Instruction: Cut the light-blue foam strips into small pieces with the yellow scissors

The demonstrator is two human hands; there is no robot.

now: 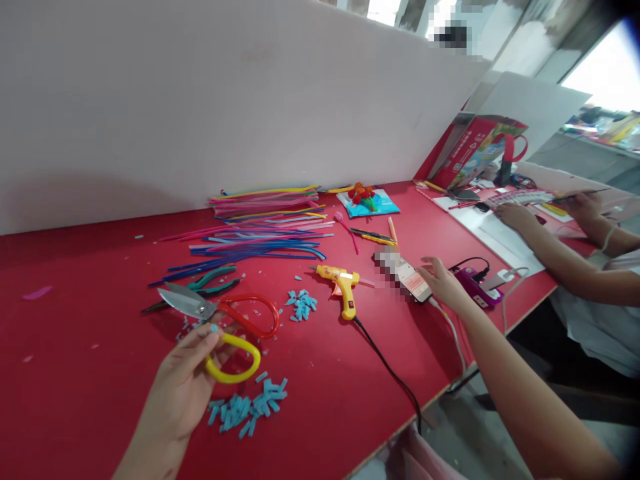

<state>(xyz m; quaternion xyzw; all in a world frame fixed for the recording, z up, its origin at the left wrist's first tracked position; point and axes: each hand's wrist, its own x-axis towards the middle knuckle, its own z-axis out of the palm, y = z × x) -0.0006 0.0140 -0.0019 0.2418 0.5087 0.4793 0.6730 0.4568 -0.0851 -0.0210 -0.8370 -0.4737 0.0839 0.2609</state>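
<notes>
My left hand (193, 360) is closed around a pair of scissors (203, 309) with one red and one yellow handle loop. The blades are apart and point to the upper left. A tiny light-blue bit (215, 328) shows at the thumb tip. My right hand (443, 283) has its fingers stretched out over the edge of a lit smartphone (413, 281); whether they touch the screen I cannot tell. Below the scissors lies a pile of cut light-blue pieces (245, 407), and a smaller pile of blue pieces (301, 305) lies to their right.
A yellow glue gun (343, 283) with its cord lies mid-table. Green-handled pliers (215, 280) rest beyond the scissors. Colourful pipe-cleaner-like sticks (265, 227) lie by the white partition (200, 100). A purple power block (475, 287) stands right. Another person's arm (555, 257) is farther right.
</notes>
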